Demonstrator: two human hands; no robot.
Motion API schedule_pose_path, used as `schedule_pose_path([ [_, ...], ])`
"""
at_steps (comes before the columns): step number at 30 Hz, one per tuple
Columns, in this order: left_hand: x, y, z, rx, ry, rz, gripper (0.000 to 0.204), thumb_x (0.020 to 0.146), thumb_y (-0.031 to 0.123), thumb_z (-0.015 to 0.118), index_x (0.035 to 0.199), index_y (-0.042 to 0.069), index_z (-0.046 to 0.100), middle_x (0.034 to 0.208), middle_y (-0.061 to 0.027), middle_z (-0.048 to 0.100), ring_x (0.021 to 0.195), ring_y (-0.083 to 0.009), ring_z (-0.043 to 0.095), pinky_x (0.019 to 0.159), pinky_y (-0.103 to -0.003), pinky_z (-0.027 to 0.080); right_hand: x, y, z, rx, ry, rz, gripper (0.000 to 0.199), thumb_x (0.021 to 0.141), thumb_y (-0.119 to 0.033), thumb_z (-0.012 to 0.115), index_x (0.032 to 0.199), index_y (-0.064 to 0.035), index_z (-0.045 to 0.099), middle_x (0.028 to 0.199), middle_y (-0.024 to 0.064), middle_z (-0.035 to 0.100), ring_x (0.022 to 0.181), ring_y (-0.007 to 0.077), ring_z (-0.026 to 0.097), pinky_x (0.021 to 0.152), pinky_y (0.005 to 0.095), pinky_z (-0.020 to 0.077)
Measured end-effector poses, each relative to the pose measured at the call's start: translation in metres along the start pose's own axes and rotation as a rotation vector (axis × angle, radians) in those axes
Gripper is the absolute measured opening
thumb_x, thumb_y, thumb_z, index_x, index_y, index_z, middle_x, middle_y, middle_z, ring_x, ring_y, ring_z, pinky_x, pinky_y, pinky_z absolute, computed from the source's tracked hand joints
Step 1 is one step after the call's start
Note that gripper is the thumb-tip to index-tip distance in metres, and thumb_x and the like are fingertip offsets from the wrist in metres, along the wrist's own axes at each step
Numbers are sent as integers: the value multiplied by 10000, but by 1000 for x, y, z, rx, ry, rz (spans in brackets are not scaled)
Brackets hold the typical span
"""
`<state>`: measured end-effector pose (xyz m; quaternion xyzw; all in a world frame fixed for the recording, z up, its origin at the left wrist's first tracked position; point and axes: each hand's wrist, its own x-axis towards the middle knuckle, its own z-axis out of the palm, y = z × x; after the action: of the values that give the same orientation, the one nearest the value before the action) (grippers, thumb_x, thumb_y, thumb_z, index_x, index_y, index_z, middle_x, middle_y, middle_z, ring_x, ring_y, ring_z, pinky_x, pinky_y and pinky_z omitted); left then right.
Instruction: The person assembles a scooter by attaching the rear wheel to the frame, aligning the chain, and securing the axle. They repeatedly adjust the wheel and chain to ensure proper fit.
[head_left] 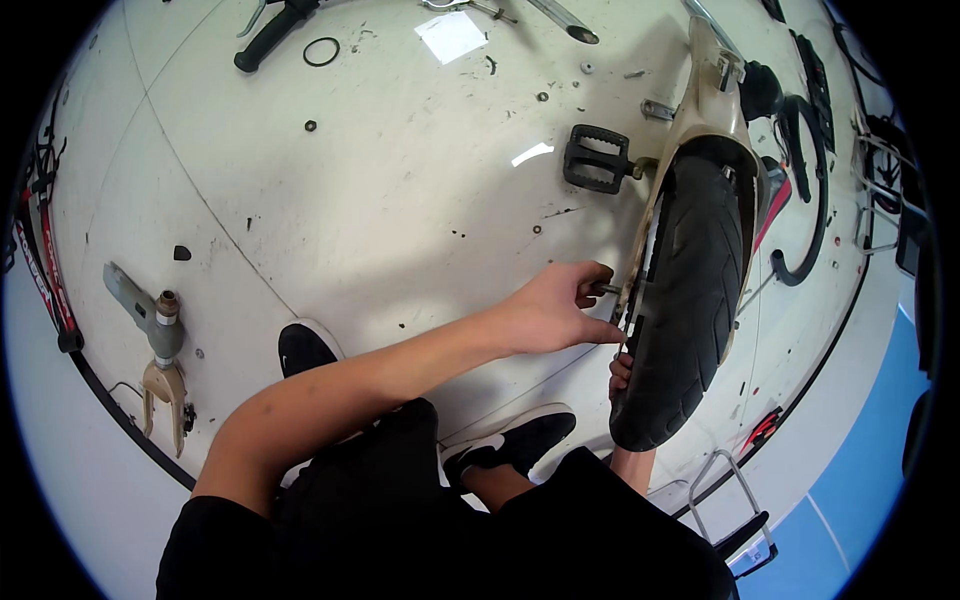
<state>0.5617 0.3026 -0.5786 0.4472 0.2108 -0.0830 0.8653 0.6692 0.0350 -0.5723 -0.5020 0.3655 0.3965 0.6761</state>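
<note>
Here's your right hand [620,374] curled at the near end of the black tyre [690,285], mostly hidden, its hold impossible to tell. Your left hand [565,312] is half-curled by a metal stub [608,288] on the tyre's left side, grip unclear; beyond, the beige frame [712,105] rises beside a black pedal [598,161].

Shows matt rubber with moulded grooves on the tyre [695,290]. Carries smooth, satin paint on the bicycle frame [708,112] and detached fork [163,380]. Looks like dull plastic at the pedal [597,160], matt rubber at the handlebar grip [268,42]. Presents polished metal on the open-ended tube [563,18], a smooth, light-reflecting finish on the floor [400,180], matt cloth on the shorts [350,490].
</note>
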Motion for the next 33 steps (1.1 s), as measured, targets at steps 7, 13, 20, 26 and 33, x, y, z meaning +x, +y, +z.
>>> schedule_pose_path([
  [7, 4, 13, -3, -54, -98, -18, 676, 789, 95, 806, 1365, -56, 486, 1378, -160, 545, 1319, -228, 494, 1162, -341, 344, -8, 1, 11, 120, -224, 94, 371, 926, -289, 581, 1143, 7, 529, 899, 84, 476, 729, 150, 447, 592, 229, 421],
  [13, 12, 4, 4, -78, -106, 41, 622, 791, 56, 785, 1337, -55, 509, 1358, -150, 558, 1300, -213, 509, 1165, -335, 346, -10, -1, 8, 186, -199, 106, 436, 887, -286, 609, 1147, 47, 501, 897, 78, 441, 751, 143, 442, 614, 224, 442],
  [20, 9, -2, 4, -135, -97, 31, 595, 796, 36, 779, 1328, -45, 524, 1323, -133, 583, 1244, -192, 542, 1136, -325, 379, -17, 2, 10, 172, -249, 76, 408, 888, -285, 611, 1127, 36, 532, 915, 76, 443, 758, 142, 433, 618, 226, 444],
  [26, 7, 3, 7, -32, -67, 5, 565, 776, 60, 817, 1276, -45, 575, 1225, -116, 643, 1153, -162, 575, 1081, -309, 417, -17, 0, 2, 105, -254, 62, 408, 889, -293, 606, 1143, 19, 537, 914, 75, 446, 761, 150, 439, 625, 237, 450],
  [33, 8, 2, 11, -20, -41, 15, 641, 759, 59, 833, 1309, -65, 529, 1291, -135, 599, 1193, -175, 568, 1106, -325, 413, -18, 2, -8, 181, -137, 181, 408, 905, -327, 592, 1129, 9, 534, 874, 62, 466, 711, 140, 441, 565, 237, 417],
])
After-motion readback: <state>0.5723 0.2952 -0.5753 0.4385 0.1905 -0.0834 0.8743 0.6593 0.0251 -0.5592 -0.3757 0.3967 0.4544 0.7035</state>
